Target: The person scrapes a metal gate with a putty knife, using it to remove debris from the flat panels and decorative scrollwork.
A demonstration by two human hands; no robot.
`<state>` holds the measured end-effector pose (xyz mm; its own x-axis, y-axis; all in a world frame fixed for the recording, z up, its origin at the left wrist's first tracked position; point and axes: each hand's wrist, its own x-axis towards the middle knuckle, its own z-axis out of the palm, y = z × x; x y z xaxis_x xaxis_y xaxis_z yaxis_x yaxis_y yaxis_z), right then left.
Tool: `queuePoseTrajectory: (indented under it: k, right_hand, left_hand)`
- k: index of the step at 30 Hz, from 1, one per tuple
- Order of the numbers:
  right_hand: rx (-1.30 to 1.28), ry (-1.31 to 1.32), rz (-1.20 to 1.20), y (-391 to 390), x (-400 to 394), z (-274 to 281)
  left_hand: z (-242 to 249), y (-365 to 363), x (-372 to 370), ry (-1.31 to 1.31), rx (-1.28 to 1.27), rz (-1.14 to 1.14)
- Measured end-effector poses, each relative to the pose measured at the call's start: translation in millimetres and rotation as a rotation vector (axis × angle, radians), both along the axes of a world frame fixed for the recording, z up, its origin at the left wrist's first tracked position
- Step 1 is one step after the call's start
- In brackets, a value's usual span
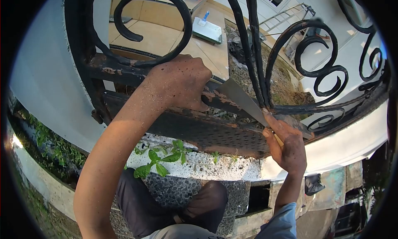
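Rust and flaking black paint covered the iron gate (195,127), and both hands were on it. The left hand (180,83) was closed around the gate's horizontal rail, gripping it hard. The right hand (288,146) was closed on the handle of a metal scraper (242,100), whose flat blade lay against the rail just beside the upright bars (253,44).

That blade looked thin, stiff and light, with only a little spring (a guess from its shape), and likely sharp along the edge, so the handle seemed the safe place to take it. The gate looked heavy and rigid, rough to the skin.

Below ran a speckled concrete ledge (215,166) with small green weeds (159,160). Beyond the scrollwork lay a tan tiled floor (157,36) and white walls (49,81).
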<state>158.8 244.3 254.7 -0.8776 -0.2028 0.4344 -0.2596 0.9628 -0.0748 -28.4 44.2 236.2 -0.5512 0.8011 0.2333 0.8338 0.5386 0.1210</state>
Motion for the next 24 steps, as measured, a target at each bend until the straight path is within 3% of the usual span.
queuePoseTrajectory:
  k: [11, 24]
  right_hand:
    - [0.135, -0.122, -0.095, -10.3, 10.5, 0.1]
    - [0.258, -0.009, -0.062, -14.5, 11.1, -4.4]
  left_hand:
    - [-2.0, 0.9, -0.6, -0.022, 0.03, 0.013]
    - [3.7, 0.4, 3.7, -0.007, -0.011, 0.022]
